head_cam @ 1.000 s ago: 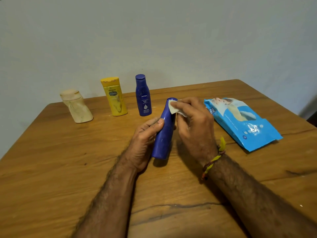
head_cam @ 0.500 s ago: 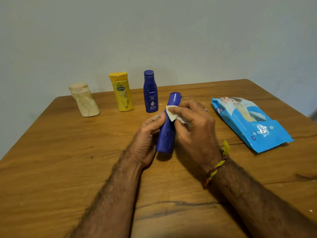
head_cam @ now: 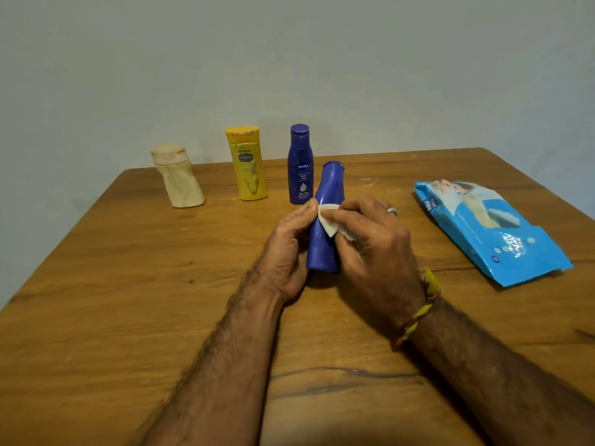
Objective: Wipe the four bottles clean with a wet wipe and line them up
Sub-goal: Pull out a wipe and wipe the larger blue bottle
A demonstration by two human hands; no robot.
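Note:
My left hand (head_cam: pixel 286 249) grips a blue bottle (head_cam: pixel 326 194) at its lower body, tilted with its cap pointing away from me. My right hand (head_cam: pixel 370 249) pinches a white wet wipe (head_cam: pixel 328 222) and presses it against the bottle's middle. Three other bottles stand upright in a row at the back of the wooden table (head_cam: pixel 128 300): a cream bottle (head_cam: pixel 178 181) on the left, a yellow bottle (head_cam: pixel 248 164) in the middle and a dark blue Nivea bottle (head_cam: pixel 300 165) on the right.
A blue pack of wet wipes (head_cam: pixel 489 230) lies flat on the table to the right of my hands. A plain wall stands behind the table's far edge.
My right hand has slid the wipe down the blue bottle from near the cap to its middle. My left hand keeps its hold on the bottle.

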